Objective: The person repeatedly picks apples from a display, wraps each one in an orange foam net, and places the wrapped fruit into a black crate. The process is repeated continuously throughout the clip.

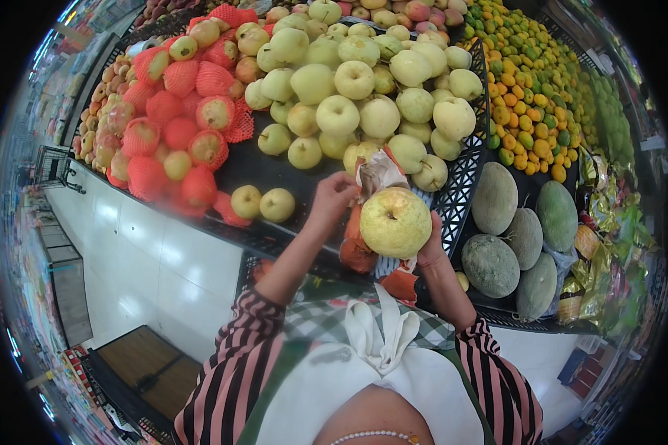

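Note:
My right hand (431, 242) holds a large yellow-green pear (396, 222) from its right side and below; most of the fingers are hidden behind the fruit. Just up and left of it, my left hand (334, 194) pinches crumpled brown-and-white wrapping paper (383, 169). Orange-red wrapped items (358, 253) lie beneath the pear, close to a piece of light foam netting (388, 266). Beyond my hands rises a heap of pale green and yellow pears (339, 114). Two yellow pears (277, 204) sit apart from the heap on the dark display surface, left of my left hand.
Fruit in red foam nets (182, 133) is piled at the left. A black plastic crate wall (461, 194) divides the pears from green melons (491, 266) and small orange-green citrus-like fruit (526, 119) at the right. A brown-topped black cart or crate (145, 367) stands on the floor, lower left.

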Demonstrator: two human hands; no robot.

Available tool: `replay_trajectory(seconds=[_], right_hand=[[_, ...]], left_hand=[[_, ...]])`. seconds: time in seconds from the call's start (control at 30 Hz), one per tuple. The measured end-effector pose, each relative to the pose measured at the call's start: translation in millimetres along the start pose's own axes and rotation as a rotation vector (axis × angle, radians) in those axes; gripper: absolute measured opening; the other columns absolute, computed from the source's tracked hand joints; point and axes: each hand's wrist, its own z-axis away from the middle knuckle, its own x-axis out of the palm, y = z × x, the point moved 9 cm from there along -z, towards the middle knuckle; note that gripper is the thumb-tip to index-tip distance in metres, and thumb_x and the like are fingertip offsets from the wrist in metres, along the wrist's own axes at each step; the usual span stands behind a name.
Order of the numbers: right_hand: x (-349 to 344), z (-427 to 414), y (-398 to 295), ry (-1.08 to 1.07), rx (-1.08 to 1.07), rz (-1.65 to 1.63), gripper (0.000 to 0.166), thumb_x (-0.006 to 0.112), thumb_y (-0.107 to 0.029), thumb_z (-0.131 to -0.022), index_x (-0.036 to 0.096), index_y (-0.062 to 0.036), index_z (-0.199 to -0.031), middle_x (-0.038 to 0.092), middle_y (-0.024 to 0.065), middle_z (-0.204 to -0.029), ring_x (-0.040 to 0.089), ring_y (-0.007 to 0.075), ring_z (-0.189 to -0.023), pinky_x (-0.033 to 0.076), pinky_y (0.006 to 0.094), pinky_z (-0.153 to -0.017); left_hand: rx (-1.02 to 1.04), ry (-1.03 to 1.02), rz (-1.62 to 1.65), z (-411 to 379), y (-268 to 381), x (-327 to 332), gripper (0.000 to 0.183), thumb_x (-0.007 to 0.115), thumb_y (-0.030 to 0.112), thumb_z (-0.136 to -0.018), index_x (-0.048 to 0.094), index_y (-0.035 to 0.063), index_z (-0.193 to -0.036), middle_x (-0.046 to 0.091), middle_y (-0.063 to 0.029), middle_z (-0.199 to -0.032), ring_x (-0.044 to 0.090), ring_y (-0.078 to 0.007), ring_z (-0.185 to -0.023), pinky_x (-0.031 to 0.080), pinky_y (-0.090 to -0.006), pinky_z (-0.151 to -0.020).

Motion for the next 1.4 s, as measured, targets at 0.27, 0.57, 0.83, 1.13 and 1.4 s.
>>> replay_trajectory(seconds=[0.27,0.57,0.83,1.13,1.4], right_hand=[[-8,5,-11,0.517,-0.105,0.315,0.067,0.056,-0.050,-0.093,0.046,-0.0022,-0.139,0.058,0.0130,-0.133,0.059,0.0256,-0.118,0.046,0.0402,-0.102],[13,-19,-22,0.538,-0.157,0.724,0.043,0.047,-0.035,-0.102,0.057,0.0023,-0.123,0.062,0.0076,-0.116,0.056,0.0158,-0.112,0.044,0.0309,-0.098],[27,-25,-20,0.496,-0.075,0.723,0.021,0.056,-0.023,-0.100,0.061,-0.0033,-0.092,0.061,0.0023,-0.079,0.056,0.0083,-0.057,0.048,0.0231,-0.050],[39,-41,-16,0.447,-0.118,0.702,0.015,0.067,-0.009,-0.088,0.053,-0.0066,-0.083,0.060,0.0006,-0.088,0.058,0.0086,-0.082,0.048,0.0244,-0.074],[33,-13,-51,0.455,-0.192,0.673,0.016,0.061,0.002,-0.082,0.050,-0.0078,-0.089,0.055,-0.0004,-0.088,0.055,0.0082,-0.082,0.046,0.0231,-0.074]], left_hand=[[0.111,0.022,-0.258,32,54,-11,0.064,0.077,0.017,-0.080,0.047,0.0062,-0.135,0.053,-0.0108,-0.129,0.058,-0.0157,-0.105,0.049,-0.0266,-0.086],[0.036,-0.195,0.133,49,40,27,0.097,0.084,0.016,-0.070,0.028,0.0053,-0.148,0.042,-0.0120,-0.143,0.042,-0.0196,-0.133,0.032,-0.0369,-0.113],[-0.303,-0.236,0.903,23,-23,-59,0.098,0.085,0.045,-0.069,0.037,0.0149,-0.148,0.040,-0.0089,-0.151,0.037,-0.0311,-0.139,0.024,-0.0524,-0.117],[-0.262,-0.221,1.035,18,22,-60,0.075,0.052,0.059,-0.091,0.037,0.0112,-0.147,0.043,-0.0122,-0.148,0.042,-0.0313,-0.136,0.030,-0.0510,-0.114],[0.043,0.162,0.271,-39,65,-173,0.067,0.069,0.034,-0.086,0.041,0.0067,-0.141,0.054,-0.0141,-0.133,0.056,-0.0278,-0.120,0.050,-0.0420,-0.096]])
